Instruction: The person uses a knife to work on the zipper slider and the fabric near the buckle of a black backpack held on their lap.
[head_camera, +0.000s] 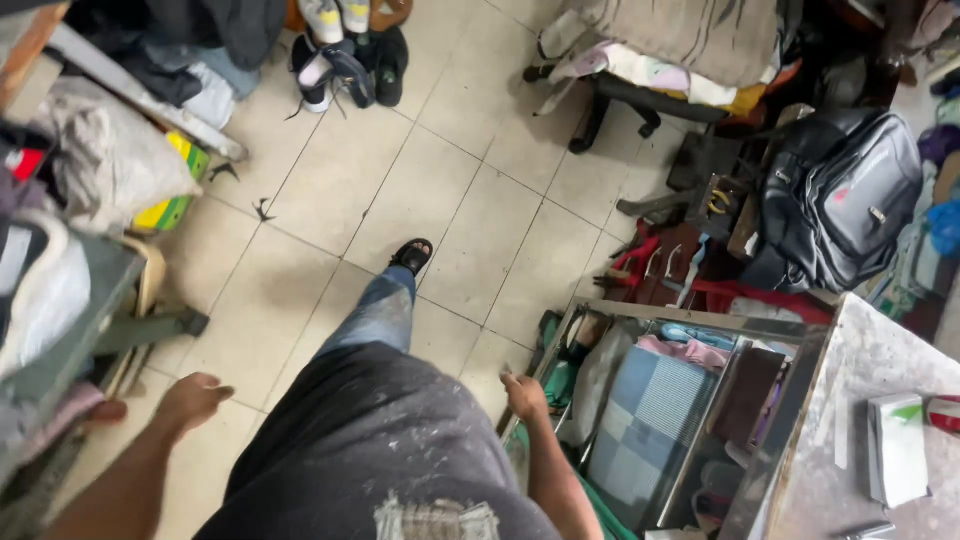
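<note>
The person is standing on a tiled floor (440, 190), with the right hand (524, 396) sitting at about five o'clock, fingers curled together against the metal rim of an open drawer (690, 322) holding a checked blue cloth (650, 415). The left hand (190, 400) is hanging at about eight o'clock, loosely curled and gripping nothing, near a cluttered green bench (90, 320). A grey backpack (840, 195) is lying at two o'clock.
</note>
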